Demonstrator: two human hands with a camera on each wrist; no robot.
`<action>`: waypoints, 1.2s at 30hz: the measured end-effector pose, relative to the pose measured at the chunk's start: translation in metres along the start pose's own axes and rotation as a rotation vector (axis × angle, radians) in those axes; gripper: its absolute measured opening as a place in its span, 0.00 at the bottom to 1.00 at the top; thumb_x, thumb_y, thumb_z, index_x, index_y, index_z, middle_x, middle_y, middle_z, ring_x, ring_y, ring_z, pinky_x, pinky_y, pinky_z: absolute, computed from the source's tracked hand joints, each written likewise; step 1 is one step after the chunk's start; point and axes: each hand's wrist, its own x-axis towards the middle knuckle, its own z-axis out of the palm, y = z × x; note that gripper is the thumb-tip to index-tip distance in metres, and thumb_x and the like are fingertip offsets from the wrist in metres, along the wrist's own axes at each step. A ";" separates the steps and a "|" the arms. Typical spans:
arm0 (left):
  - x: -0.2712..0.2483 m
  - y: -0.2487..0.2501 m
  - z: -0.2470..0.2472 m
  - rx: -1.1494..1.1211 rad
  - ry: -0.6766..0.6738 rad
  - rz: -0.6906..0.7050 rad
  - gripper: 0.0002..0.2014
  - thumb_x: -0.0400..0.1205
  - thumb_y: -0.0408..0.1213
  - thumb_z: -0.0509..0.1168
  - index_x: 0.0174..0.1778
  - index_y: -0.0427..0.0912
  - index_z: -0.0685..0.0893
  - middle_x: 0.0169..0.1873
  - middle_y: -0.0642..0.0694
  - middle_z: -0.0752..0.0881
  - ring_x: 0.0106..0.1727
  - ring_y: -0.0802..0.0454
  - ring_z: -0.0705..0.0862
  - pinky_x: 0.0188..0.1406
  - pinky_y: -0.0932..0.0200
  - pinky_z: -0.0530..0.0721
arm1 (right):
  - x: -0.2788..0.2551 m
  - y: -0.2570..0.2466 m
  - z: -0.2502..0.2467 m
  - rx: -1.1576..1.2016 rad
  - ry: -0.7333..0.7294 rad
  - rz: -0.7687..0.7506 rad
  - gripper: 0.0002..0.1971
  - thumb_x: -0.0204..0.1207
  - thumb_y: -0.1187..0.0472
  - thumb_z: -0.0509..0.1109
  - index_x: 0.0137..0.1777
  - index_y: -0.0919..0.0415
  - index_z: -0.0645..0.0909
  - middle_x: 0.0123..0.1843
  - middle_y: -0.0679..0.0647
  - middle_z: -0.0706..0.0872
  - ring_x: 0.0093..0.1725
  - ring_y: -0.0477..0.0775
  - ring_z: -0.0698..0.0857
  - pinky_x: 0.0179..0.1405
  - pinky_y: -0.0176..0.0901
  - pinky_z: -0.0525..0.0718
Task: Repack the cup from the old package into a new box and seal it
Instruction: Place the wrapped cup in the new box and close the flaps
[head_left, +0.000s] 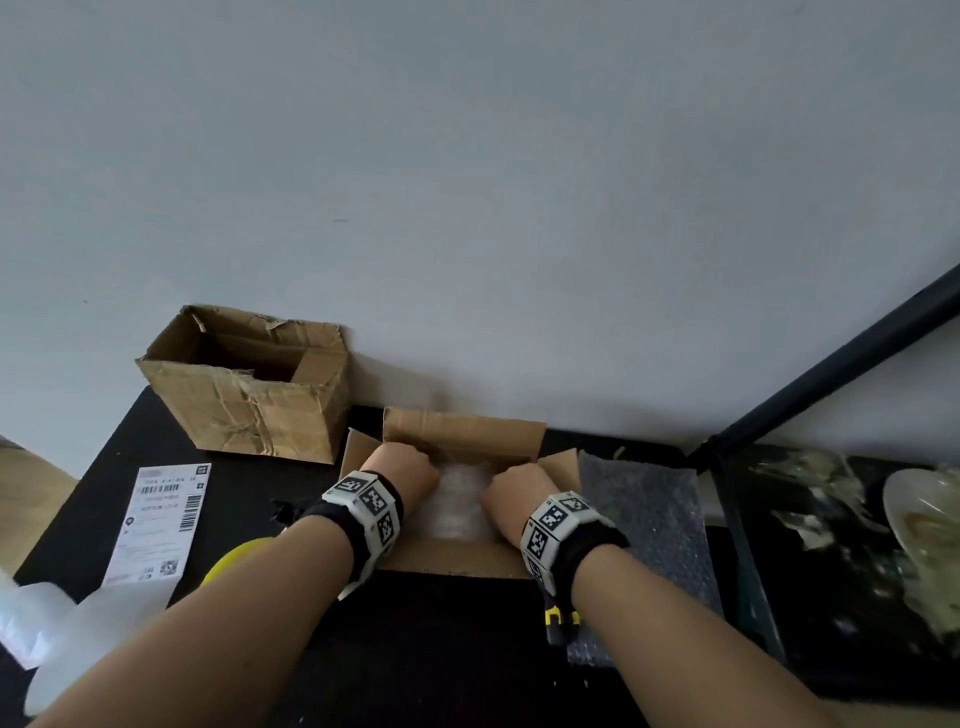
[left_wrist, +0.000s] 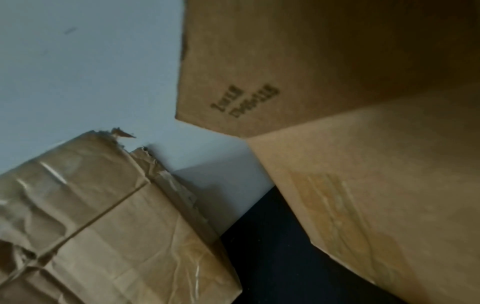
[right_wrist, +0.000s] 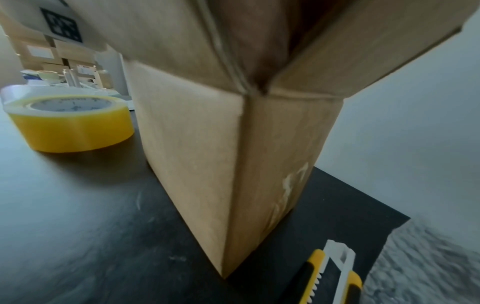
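The new cardboard box (head_left: 462, 431) stands open at the table's middle with its flaps spread out. Inside lies a bubble-wrapped bundle (head_left: 457, 499); the cup itself does not show. My left hand (head_left: 408, 467) and right hand (head_left: 511, 488) reach into the box on either side of the bundle. Their fingers curl down around it and the fingertips are hidden. The old torn box (head_left: 249, 384) stands open at the back left against the wall. The left wrist view shows the new box's flap (left_wrist: 363, 185) and the old box (left_wrist: 103, 226). The right wrist view shows the new box's outer corner (right_wrist: 207, 164).
A yellow tape roll (right_wrist: 70, 123) sits left of the new box. A yellow utility knife (right_wrist: 330, 275) and a bubble wrap sheet (head_left: 644, 519) lie to its right. A shipping label (head_left: 156, 519) and white plastic packaging (head_left: 52, 623) lie at the left. A plate (head_left: 914, 519) rests on a dark shelf at the right.
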 end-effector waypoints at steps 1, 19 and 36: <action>0.001 0.000 0.001 -0.002 0.004 -0.003 0.16 0.86 0.29 0.54 0.65 0.37 0.81 0.65 0.41 0.82 0.67 0.42 0.80 0.62 0.49 0.78 | 0.002 0.000 0.001 0.008 -0.004 -0.001 0.16 0.85 0.68 0.54 0.59 0.62 0.84 0.62 0.58 0.86 0.62 0.61 0.84 0.46 0.49 0.79; -0.029 0.015 -0.053 -0.071 0.208 0.021 0.10 0.80 0.40 0.62 0.54 0.44 0.84 0.56 0.46 0.85 0.58 0.44 0.84 0.45 0.54 0.79 | -0.064 0.030 -0.014 0.378 0.298 0.198 0.09 0.76 0.59 0.64 0.50 0.55 0.86 0.52 0.57 0.88 0.53 0.62 0.86 0.47 0.46 0.79; 0.050 0.146 -0.116 -0.276 0.393 0.213 0.23 0.80 0.48 0.62 0.71 0.45 0.73 0.67 0.44 0.76 0.67 0.43 0.75 0.65 0.48 0.74 | -0.153 0.115 0.125 0.972 0.176 0.793 0.10 0.80 0.60 0.64 0.52 0.56 0.88 0.61 0.57 0.87 0.63 0.60 0.83 0.57 0.41 0.78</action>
